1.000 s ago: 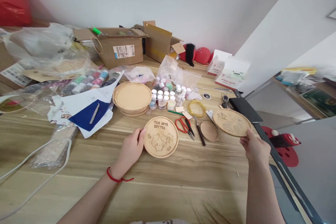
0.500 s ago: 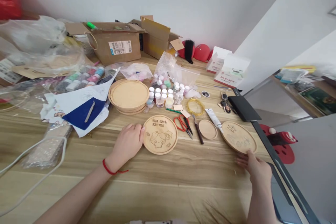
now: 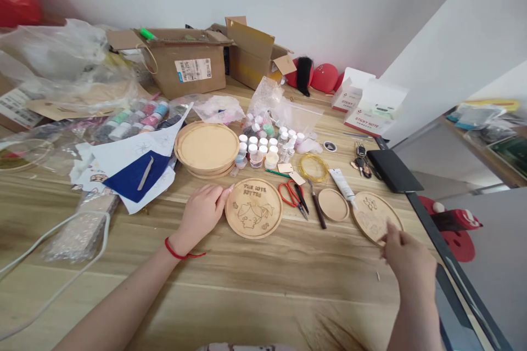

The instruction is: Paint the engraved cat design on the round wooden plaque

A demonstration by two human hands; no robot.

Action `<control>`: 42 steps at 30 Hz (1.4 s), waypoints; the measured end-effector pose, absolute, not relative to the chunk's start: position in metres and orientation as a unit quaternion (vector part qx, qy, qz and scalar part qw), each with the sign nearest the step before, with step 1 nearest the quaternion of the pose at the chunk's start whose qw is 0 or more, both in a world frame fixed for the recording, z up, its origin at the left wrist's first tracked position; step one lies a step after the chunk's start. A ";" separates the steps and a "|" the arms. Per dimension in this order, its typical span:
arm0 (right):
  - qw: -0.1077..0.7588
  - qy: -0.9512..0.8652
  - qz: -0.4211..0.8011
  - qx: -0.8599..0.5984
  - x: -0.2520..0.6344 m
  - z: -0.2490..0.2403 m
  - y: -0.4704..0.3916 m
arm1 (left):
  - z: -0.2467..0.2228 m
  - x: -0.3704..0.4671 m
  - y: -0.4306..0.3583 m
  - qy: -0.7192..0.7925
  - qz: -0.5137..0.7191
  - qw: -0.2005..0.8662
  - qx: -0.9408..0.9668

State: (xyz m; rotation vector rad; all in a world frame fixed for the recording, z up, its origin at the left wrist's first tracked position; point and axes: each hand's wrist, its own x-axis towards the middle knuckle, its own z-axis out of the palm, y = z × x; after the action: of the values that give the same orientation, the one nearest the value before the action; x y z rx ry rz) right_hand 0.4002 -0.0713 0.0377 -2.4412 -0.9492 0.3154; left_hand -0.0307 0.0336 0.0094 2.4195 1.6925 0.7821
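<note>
A round wooden plate (image 3: 252, 230) with a burnt-in cartoon face and lettering lies flat at the middle of the table. Against its left rim are the closed fingers of my left hand (image 3: 203, 214). My right hand (image 3: 407, 255) is at the near edge of a second wooden plate (image 3: 364, 216), which bears faint drawn figures. Its fingers are slightly blurred, bent and apart, with nothing visible in them. Between the plates lie red-handled scissors (image 3: 290, 197), a dark-handled tool (image 3: 318, 209), a small round wooden dish (image 3: 333, 204) and a white tube (image 3: 342, 186).
Stacked wooden plates (image 3: 206, 145), small white-capped jars (image 3: 262, 151) and a gold wire coil (image 3: 313, 167) stand behind. Tweezers (image 3: 145, 173) lie on blue cloth (image 3: 127, 181) at left. Cardboard boxes (image 3: 187, 68) line the wall; a black notebook (image 3: 395, 170) is right.
The right-hand plate, tilted in my right hand before, now lies flatter, and that hand has come off its rim. My left hand stays at the middle plate. The view has shifted slightly.
</note>
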 end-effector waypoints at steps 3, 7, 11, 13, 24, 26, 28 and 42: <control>0.200 -0.460 0.159 -0.850 0.346 0.047 -0.047 | 0.006 -0.032 0.032 0.547 0.311 0.045 0.776; 0.218 -0.595 0.162 -0.756 0.293 0.033 -0.013 | 0.003 -0.038 0.032 0.544 0.385 0.074 0.742; 0.209 -0.594 0.160 -0.760 0.277 0.017 0.010 | 0.002 -0.045 0.034 0.557 0.422 0.098 0.708; 0.216 -0.573 0.186 -0.768 0.277 0.014 0.016 | 0.001 -0.045 0.034 0.567 0.438 0.116 0.688; 0.403 -0.351 0.499 -0.682 0.293 0.037 0.004 | 0.003 -0.043 0.028 0.582 0.397 0.169 0.689; 0.436 -0.305 0.580 -0.617 0.291 0.043 -0.001 | 0.004 -0.042 0.027 0.565 0.399 0.156 0.705; 0.456 -0.274 0.637 -0.558 0.285 0.045 -0.004 | 0.003 -0.040 0.026 0.565 0.406 0.147 0.703; 0.500 -0.296 0.685 -0.439 0.219 0.029 0.011 | 0.007 -0.041 0.026 0.445 0.369 0.167 0.799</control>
State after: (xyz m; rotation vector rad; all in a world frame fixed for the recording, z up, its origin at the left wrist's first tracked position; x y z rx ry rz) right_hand 0.2193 0.0114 0.0292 -1.0607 -0.7169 1.6568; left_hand -0.0411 0.0258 0.0067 2.2742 1.2654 1.0514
